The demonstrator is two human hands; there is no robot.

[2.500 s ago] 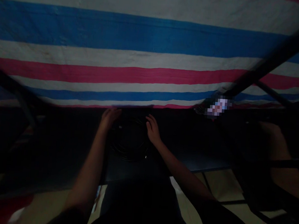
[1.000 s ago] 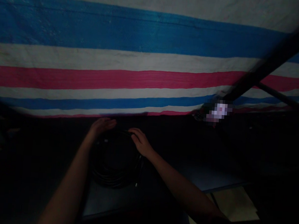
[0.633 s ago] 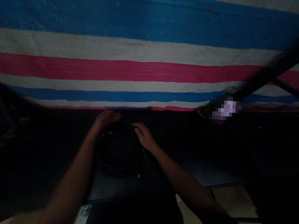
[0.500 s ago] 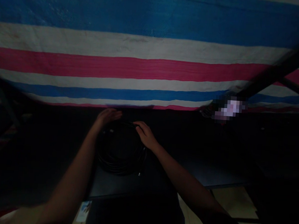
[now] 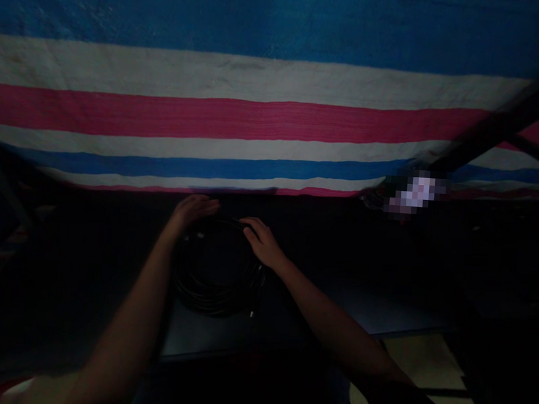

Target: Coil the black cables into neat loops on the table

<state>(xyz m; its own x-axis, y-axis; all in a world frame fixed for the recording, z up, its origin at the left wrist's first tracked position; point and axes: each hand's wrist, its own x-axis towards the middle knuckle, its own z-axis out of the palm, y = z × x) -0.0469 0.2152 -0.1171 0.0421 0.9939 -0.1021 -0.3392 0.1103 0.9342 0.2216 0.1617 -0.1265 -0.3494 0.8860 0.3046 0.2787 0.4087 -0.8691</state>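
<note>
A coil of black cable (image 5: 218,281) lies on a dark table top (image 5: 382,311) in very dim light. My left hand (image 5: 190,212) rests on the far left of the coil, fingers stretched out and close together. On the coil's far right edge lies my right hand (image 5: 260,241), its fingers curved over the cable. A small pale connector end (image 5: 251,314) shows at the coil's near right side.
A tarp (image 5: 257,115) striped blue, white and pink hangs right behind the table. A dark bar (image 5: 501,123) slants across the upper right. Pale floor (image 5: 424,360) shows beyond the table's near right edge. The left side is too dark to read.
My right hand has slid left along the coil's far edge, closer to my left hand. The view has tilted slightly; the coil stays in place.
</note>
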